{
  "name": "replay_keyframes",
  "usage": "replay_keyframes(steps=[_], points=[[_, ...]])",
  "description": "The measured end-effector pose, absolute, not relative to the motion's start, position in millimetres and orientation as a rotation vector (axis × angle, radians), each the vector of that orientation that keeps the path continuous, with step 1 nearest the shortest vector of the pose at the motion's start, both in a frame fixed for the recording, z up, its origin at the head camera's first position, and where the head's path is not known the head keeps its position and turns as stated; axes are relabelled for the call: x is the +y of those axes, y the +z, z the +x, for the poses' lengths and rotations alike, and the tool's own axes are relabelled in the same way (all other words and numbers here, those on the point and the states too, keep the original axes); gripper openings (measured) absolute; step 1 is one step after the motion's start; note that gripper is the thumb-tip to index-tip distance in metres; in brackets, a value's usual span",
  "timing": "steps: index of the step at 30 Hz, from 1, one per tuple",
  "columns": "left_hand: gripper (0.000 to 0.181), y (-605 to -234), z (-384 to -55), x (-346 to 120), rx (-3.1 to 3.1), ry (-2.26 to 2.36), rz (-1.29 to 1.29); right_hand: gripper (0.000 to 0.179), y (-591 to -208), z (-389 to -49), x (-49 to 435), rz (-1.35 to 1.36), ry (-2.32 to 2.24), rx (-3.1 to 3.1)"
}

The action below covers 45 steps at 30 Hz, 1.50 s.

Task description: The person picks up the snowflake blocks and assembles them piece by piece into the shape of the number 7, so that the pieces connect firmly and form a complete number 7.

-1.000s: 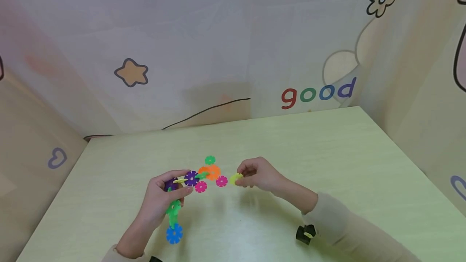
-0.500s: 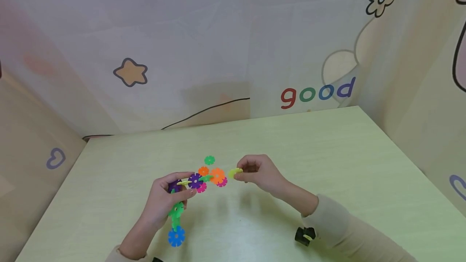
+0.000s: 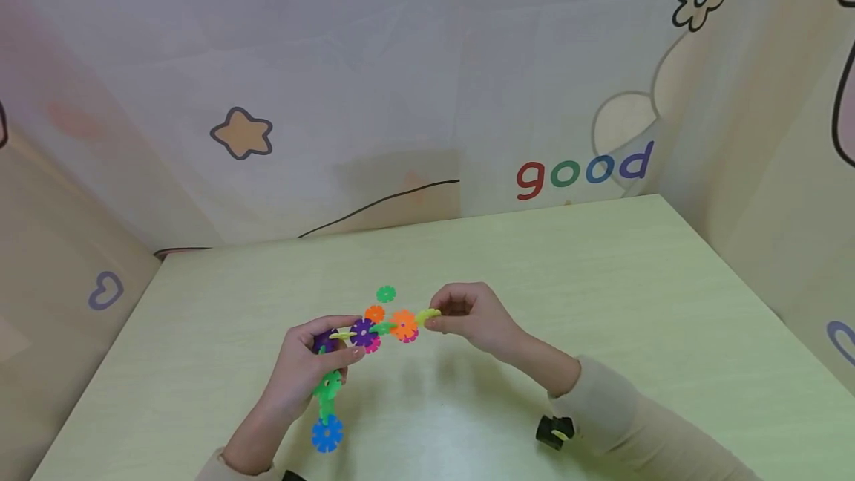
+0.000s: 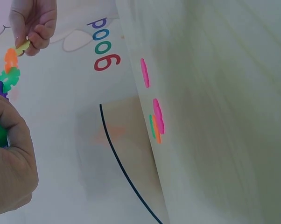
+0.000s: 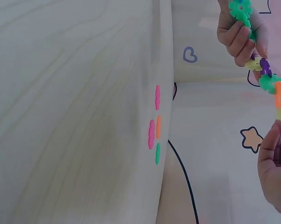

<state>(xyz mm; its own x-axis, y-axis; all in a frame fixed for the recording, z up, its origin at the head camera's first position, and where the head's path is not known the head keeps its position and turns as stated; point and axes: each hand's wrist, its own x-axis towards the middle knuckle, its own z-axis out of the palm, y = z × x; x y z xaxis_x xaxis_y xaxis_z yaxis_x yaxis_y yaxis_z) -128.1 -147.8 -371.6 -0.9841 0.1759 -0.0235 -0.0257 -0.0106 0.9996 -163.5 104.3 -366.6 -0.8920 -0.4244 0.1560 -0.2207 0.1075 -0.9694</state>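
Left hand (image 3: 294,366) gripped one chain (image 3: 364,332); right hand (image 3: 477,319), at its end, pinched one yellow disc (image 3: 427,315). Behind the chain lay four loose discs (image 3: 375,312) — two pink, one orange, one green.

The yellow disc (image 3: 424,317) in your right hand (image 3: 479,316) now meets the orange disc (image 3: 404,321) of your chain (image 3: 364,332), which sits farther right, hiding most of a pink disc (image 3: 415,337)
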Motion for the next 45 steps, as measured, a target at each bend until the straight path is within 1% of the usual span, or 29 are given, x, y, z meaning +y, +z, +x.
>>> replay_keyframes(steps=[4, 9, 14, 22, 29, 34, 39, 42, 45], points=[[0.043, -370.0, -127.8, -146.5, 2.108, 2.118, 0.170, 0.008, -365.9, -161.8, 103.6, -0.661, -1.897, 2.204], [0.041, -370.4, -127.5, -147.0, 2.120, 2.087, 0.168, 0.004, -367.0, -160.9, 104.0, -0.695, -1.918, 2.212], [0.039, -371.8, -126.7, -145.0, 2.143, 2.068, 0.131, 0.011, -368.5, -159.9, 104.5, -0.713, -1.943, 2.213], [0.051, -374.1, -122.3, -140.8, 2.175, 2.048, 0.211, 0.004, -369.9, -161.1, 108.2, -0.702, -1.919, 2.255], [0.050, -381.2, -120.9, -137.6, 2.030, 2.060, 0.289, 0.004, -374.9, -165.2, 116.9, -0.707, -1.883, 2.268], [0.056, -386.9, -121.5, -132.7, 2.039, 2.031, 0.233, 0.004, -380.8, -168.5, 121.4, -0.691, -1.840, 2.227], [0.052, -390.1, -122.7, -127.9, 2.153, 1.932, 0.127, 0.003, -385.6, -169.2, 122.2, -0.654, -1.762, 2.247], [0.049, -391.4, -124.8, -127.4, 2.218, 1.840, 0.156, 0.004, -386.1, -168.2, 122.2, -0.643, -1.750, 2.250], [0.048, -391.3, -127.3, -128.8, 2.235, 1.737, 0.249, 0.004, -386.6, -168.8, 121.4, -0.642, -1.722, 2.265]])
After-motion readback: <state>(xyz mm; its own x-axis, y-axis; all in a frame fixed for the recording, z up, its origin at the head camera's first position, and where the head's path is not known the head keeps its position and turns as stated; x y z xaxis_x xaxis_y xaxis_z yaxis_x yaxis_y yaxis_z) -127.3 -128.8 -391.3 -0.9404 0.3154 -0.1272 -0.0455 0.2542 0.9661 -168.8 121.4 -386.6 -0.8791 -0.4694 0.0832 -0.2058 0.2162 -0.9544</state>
